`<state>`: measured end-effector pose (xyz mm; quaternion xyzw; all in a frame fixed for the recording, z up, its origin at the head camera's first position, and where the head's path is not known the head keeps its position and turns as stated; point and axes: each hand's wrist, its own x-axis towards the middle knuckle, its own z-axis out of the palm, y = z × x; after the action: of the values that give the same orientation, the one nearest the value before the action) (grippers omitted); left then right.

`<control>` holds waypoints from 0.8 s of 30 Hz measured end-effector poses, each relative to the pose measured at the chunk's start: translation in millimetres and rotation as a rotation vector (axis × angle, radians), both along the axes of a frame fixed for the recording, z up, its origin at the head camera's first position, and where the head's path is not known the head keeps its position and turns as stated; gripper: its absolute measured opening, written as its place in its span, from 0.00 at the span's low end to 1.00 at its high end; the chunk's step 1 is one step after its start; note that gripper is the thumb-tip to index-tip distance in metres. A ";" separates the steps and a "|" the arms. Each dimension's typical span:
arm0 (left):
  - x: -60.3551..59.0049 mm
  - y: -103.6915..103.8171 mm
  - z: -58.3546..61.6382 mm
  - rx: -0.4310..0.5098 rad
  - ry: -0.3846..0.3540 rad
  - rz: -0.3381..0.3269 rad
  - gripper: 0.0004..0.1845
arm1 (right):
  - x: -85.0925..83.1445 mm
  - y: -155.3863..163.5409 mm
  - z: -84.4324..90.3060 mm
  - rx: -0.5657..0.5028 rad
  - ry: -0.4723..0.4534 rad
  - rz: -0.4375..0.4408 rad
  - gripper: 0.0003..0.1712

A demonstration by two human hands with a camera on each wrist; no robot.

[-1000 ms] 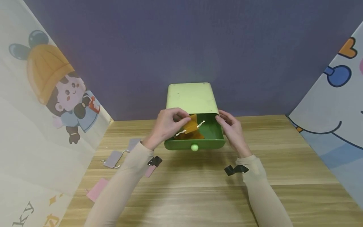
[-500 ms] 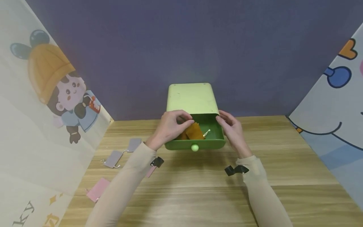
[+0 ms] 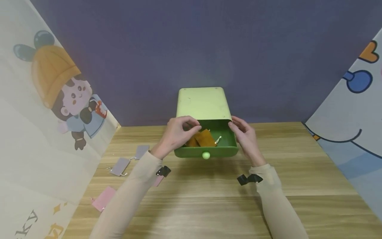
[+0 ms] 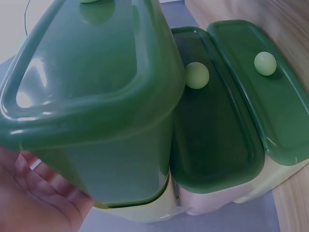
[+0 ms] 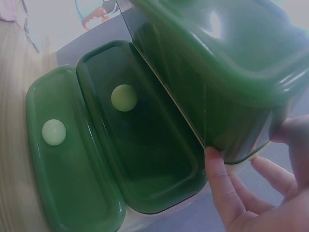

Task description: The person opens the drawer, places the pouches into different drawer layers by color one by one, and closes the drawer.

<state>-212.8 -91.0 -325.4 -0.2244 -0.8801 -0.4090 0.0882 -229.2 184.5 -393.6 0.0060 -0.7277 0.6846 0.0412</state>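
A light green cabinet (image 3: 203, 103) stands at the back with its top green drawer (image 3: 221, 152) pulled out. Two orange-brown drawstring pouches lie inside: one pouch (image 3: 206, 138) with white cord ends, and another pouch (image 3: 191, 142) partly under it. My left hand (image 3: 178, 133) hovers over the drawer's left side, fingers loosely bent, holding nothing. My right hand (image 3: 245, 135) grips the drawer's right side by the cabinet edge, thumb at the rim and fingers outside. In the right wrist view, a forefinger (image 5: 219, 179) touches the drawer's outer side.
Two closed drawers, a middle drawer (image 4: 212, 140) and a lower drawer (image 4: 275, 106), sit below. Left on the wooden table (image 3: 215, 212) lie grey pouches (image 3: 120, 166) and pink pouches (image 3: 103, 198), one pink pouch partly behind my left forearm. A dark wall rises behind the cabinet.
My left hand held the upper orange-brown pouch over the drawer, lowered it inside and let go. The hand has since drawn slightly left. My right hand has stayed at the drawer's side.
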 end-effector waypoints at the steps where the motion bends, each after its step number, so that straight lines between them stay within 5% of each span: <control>1: 0.2 -0.6 0.0 0.003 0.002 0.001 0.07 | 0.1 0.3 -0.1 -0.001 0.002 0.001 0.34; 24: 13.5 -18.5 -3.6 0.119 -0.023 0.024 0.05 | 0.1 1.3 -0.1 -0.010 -0.002 0.011 0.34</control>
<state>-199.3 -109.5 -329.0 -0.2037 -0.8578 -0.4620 0.0962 -229.1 185.8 -393.7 0.0091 -0.7242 0.6886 0.0365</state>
